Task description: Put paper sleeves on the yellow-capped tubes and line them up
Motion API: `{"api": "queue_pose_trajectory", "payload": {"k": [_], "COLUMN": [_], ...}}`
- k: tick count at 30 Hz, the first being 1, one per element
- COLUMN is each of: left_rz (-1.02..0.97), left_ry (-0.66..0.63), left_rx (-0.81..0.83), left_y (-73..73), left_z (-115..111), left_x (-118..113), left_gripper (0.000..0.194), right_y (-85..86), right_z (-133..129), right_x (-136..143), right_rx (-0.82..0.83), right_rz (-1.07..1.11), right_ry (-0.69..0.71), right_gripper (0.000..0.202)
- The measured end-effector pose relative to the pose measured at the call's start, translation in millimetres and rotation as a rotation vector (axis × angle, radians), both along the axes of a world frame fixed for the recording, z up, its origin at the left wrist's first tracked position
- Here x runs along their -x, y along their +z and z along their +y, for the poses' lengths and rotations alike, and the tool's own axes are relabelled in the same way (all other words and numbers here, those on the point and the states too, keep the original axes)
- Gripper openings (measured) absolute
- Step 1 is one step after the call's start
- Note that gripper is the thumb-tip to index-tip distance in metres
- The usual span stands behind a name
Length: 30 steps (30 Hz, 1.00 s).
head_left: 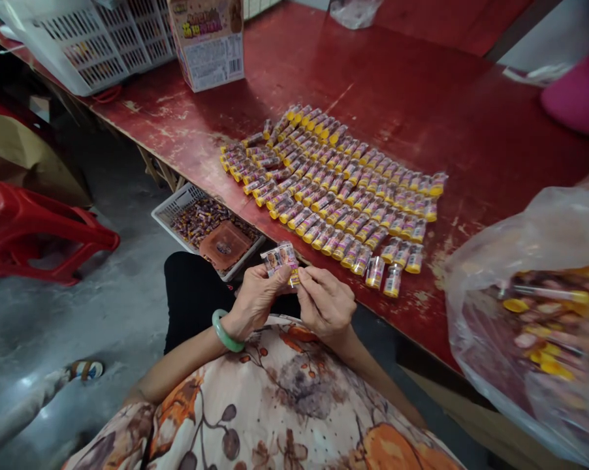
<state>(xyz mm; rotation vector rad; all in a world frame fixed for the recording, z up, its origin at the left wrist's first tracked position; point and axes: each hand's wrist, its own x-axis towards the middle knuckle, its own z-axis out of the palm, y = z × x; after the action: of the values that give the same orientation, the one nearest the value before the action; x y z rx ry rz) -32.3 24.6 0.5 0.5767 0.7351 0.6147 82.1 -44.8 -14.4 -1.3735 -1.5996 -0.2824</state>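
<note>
My left hand (255, 295), with a green bangle at its wrist, holds a small printed packet (281, 260) between thumb and fingers over my lap. The fingertips of my right hand (325, 299) pinch the packet's right edge. The packet shows small pictures and some yellow at its lower right; whether it is one piece or more, I cannot tell. Beyond my hands, several rows of small clear tubes with yellow ends (334, 189) lie on the red table (382, 85). Two tubes lie a little apart near the table's front edge.
A white crate (179, 198) under the table edge holds many small tubes and a brown lid (228, 245). At right sits a clear bag (475, 261) of tubes. A printed box (211, 52) and white basket (93, 49) stand at back left. A red stool (34, 228) is left.
</note>
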Motion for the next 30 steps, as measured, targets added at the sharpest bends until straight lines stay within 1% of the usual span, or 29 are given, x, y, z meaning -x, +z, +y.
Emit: {"api": "queue_pose_trajectory", "payload": {"k": [5,7,9,11,15,17,19,21,23,25,27,30], "left_rz": [0.007,0.009,0.02,0.019,-0.022,-0.035,-0.041,-0.03,0.0,0.055,0.107,0.155], "left_ry": [0.014,0.028,0.037,0.03,-0.003,-0.004,0.003,0.011,0.036,0.079,0.099,0.087], "left_rx": [0.0,-0.008,-0.036,-0.089,-0.155,-0.152,-0.15,-0.143,-0.119,-0.082,-0.057,-0.032], "left_y": [-3.3,-4.8,-5.1,-3.4,5.1,10.3,14.3,15.6,13.2,7.4,-0.1,-9.7], "left_z": [1,3,6,9,14,19,26,36,46,53,56,55], "left_x": [-3,-4,-5,-7,-13,-18,-22,-24,-21,-14,-4,11], "left_gripper": [0.032,0.031,0.031,0.033,0.04,0.042,0.044,0.044,0.043,0.042,0.041,0.039], "right_y": [0.1,3.2,7.2,10.8,17.4,21.7,26.4,30.9,35.1,39.3,43.1,45.6], "right_z": [0,1,4,9,22,28,35,48,72,107,149,207], "right_x": [-3,-5,-7,-9,-10,-12,-21,-40,-70,-110,-151,-199], "right_rx": [0.008,0.064,0.165,0.25,0.332,0.393,0.456,0.496,0.479,0.406,0.337,0.32], "right_rz": [-0.004,0.051,0.155,0.268,0.479,0.639,0.848,1.037,1.125,1.114,1.075,1.013], "right_ry": [-0.003,0.031,0.08,0.092,-0.006,-0.004,0.045,0.059,-0.018,-0.169,-0.326,-0.525], "right_gripper": [0.035,0.032,0.032,0.032,0.019,0.018,0.024,0.03,0.033,0.028,0.019,0.021]}}
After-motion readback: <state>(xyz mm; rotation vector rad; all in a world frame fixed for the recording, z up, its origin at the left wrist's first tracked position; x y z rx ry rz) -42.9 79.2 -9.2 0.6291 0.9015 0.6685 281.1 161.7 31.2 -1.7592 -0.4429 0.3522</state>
